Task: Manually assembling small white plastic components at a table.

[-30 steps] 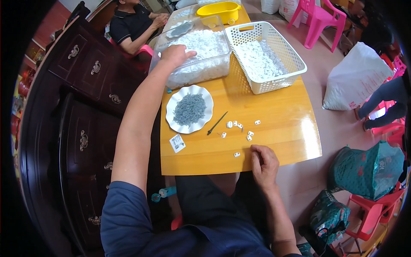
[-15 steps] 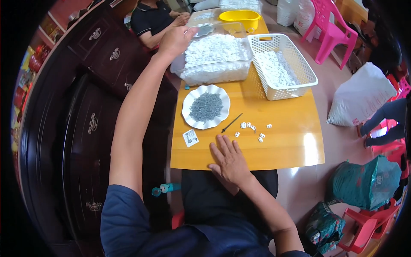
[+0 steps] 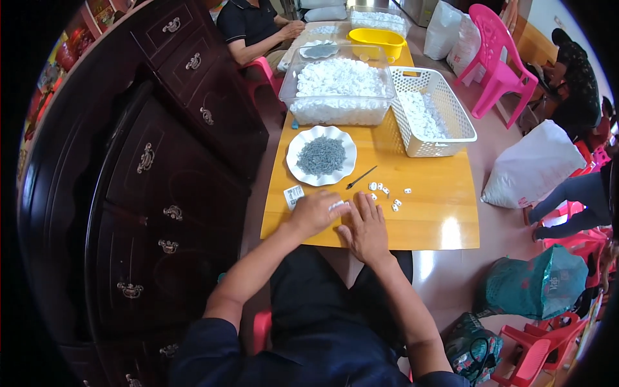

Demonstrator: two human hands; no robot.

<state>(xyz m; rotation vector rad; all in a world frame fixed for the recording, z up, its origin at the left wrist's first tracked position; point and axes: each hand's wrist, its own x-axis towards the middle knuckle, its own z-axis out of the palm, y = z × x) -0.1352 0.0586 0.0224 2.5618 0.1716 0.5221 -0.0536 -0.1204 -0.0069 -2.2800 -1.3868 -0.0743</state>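
Observation:
My left hand is back at the near edge of the table, fingers curled round small white plastic pieces that partly show at its fingertips. Close beside it, my right hand rests on the tabletop with fingers stretched out. Beyond them lies a thin dark pointed tool. Several small white pieces with dark holes are scattered to its right. A white scalloped plate heaped with small grey pins stands farther left, with a printed white card below it.
A clear plastic bin of white pieces and a white perforated basket stand across the table, with a yellow tub behind. A co-worker sits at far left. Dark drawers border the left; sacks and pink chairs occupy the right.
My left hand has come back from over the clear bin to the near table edge, now with white pieces. My right hand has stayed on the table, shifting slightly. The view has turned slightly.

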